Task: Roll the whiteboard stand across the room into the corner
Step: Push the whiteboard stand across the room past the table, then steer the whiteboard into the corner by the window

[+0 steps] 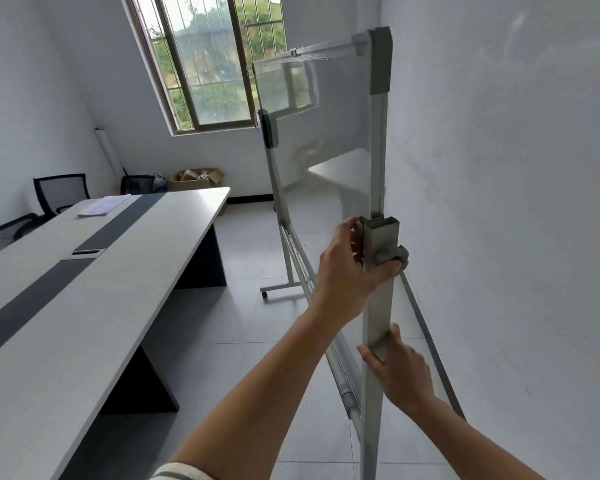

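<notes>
The whiteboard stand stands edge-on in front of me, close along the white wall on the right. Its glossy board reflects the window. My left hand grips the near upright post at the grey clamp with its knob. Lower on the same post, my right hand is wrapped around the square leg. The far leg ends in a small caster on the tiled floor. The near foot of the stand is out of view.
A long grey conference table fills the left side. Black mesh chairs sit behind it. Cardboard boxes lie under the window at the far wall. A tiled aisle runs between table and stand.
</notes>
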